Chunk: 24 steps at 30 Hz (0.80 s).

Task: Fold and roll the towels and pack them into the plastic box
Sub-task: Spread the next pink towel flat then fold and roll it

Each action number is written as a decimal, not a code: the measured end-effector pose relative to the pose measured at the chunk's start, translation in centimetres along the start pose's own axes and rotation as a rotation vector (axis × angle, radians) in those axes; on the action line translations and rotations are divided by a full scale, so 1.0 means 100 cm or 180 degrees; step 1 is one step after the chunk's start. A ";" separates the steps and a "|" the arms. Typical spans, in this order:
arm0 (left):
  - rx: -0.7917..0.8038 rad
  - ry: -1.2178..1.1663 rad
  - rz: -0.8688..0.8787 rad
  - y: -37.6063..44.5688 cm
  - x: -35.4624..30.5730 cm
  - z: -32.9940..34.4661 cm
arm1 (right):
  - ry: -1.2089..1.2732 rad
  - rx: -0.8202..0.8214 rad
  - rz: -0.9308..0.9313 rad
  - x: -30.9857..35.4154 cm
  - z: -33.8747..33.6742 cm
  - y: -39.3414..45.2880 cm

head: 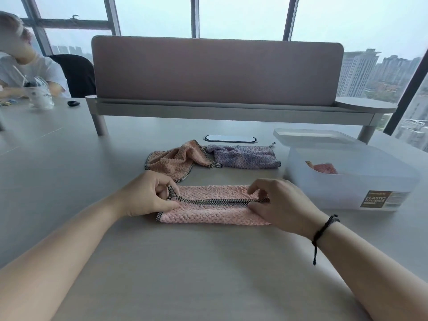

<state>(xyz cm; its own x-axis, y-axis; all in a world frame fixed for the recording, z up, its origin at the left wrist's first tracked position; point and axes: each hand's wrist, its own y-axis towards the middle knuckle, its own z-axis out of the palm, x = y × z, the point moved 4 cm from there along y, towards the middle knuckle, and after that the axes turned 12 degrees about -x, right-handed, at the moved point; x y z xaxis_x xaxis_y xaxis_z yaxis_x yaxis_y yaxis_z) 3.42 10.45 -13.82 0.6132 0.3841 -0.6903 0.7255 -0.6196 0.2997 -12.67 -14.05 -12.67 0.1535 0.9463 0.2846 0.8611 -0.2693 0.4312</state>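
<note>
A pink towel [213, 212] with a dark checked border lies folded into a long strip on the grey table [185, 262]. My left hand [148, 195] pinches its left end at the border. My right hand [278, 202] pinches the right end. Behind it lie a crumpled peach towel [176, 158] and a purple towel [245, 156], side by side. The clear plastic box [347, 181] stands at the right, with a rolled reddish towel [323, 168] inside it. The box's lid [310, 135] leans at its far side.
A raised shelf with a brownish divider panel [215, 70] runs across the back of the table. A white cable port [230, 138] sits below it. At the far left a seated person [25, 66] has a cup [41, 96] and a small black object [73, 103].
</note>
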 end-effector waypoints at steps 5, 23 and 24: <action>-0.0069 0.0044 0.0021 0.001 0.002 0.002 | 0.0121 0.0219 -0.0340 0.005 0.004 -0.001; 0.0953 0.1611 0.0701 -0.016 -0.032 0.061 | 0.0588 0.0697 -0.1052 0.041 0.023 -0.023; 0.0929 0.1725 0.0604 -0.016 -0.032 0.059 | 0.0477 0.0779 -0.1000 0.042 0.025 -0.023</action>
<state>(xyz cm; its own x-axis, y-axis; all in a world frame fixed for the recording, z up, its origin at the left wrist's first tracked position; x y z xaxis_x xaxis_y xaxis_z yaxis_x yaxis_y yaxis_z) -1.53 6.13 -15.98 0.8489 0.4934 -0.1894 0.5207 -0.8422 0.1397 -12.83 -9.01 -14.61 -0.1915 0.9342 0.3009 0.9472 0.0956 0.3060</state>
